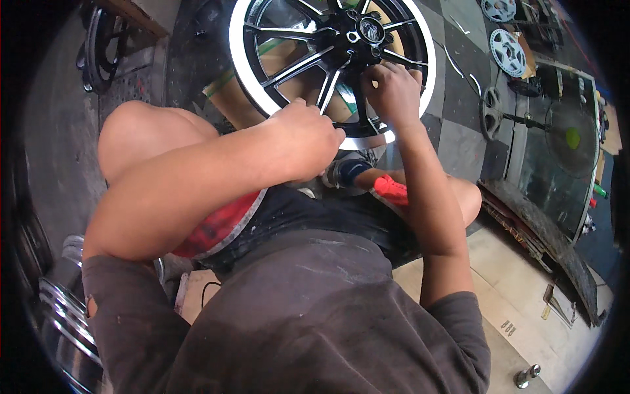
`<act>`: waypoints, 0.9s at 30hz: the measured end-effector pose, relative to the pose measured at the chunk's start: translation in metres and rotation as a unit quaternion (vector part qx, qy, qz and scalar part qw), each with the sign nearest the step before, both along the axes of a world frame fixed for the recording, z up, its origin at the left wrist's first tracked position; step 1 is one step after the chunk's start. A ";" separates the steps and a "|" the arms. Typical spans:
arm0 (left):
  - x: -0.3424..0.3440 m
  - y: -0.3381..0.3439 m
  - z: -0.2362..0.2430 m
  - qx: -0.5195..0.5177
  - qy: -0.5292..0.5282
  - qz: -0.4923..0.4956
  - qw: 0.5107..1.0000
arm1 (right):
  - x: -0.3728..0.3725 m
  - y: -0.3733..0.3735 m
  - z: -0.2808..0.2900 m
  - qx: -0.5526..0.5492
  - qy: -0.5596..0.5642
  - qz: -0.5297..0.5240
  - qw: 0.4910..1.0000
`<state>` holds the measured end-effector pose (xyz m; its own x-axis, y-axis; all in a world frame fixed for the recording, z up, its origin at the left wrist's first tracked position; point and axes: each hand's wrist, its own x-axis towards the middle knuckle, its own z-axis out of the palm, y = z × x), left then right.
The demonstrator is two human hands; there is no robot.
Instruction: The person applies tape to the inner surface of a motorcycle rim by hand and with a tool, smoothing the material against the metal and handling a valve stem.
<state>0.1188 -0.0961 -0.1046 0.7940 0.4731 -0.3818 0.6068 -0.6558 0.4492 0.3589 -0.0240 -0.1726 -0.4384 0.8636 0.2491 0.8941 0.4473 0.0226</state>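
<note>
A black multi-spoke wheel [295, 59] with a bright white-silver rim lies in front of me, over brown cardboard [224, 98]. My left hand [305, 138] is at the lower edge of the wheel, fingers curled over the rim and spokes; what they grip is hidden. My right hand [394, 92] is bent over the spokes just below the hub [369, 29], fingers curled, their tips hidden from view.
Metal rims [65, 308] stand at lower left, a dark round part [98, 59] at upper left. White wheels [506, 52], a fan [561, 141], a glass pane [545, 197] and a dark weathered panel [538, 236] are at right. A metal fitting [525, 375] sits on board at lower right.
</note>
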 end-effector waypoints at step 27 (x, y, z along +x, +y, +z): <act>0.001 0.009 0.002 0.009 0.058 -0.015 0.998 | 0.023 -0.005 0.004 -0.146 0.023 0.031 0.989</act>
<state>0.1198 -0.0869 -0.1022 0.7591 0.4579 -0.4628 0.6339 -0.6818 0.3651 0.3816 -0.0292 -0.1683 -0.4876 0.8729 0.0136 0.8614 0.4836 -0.1549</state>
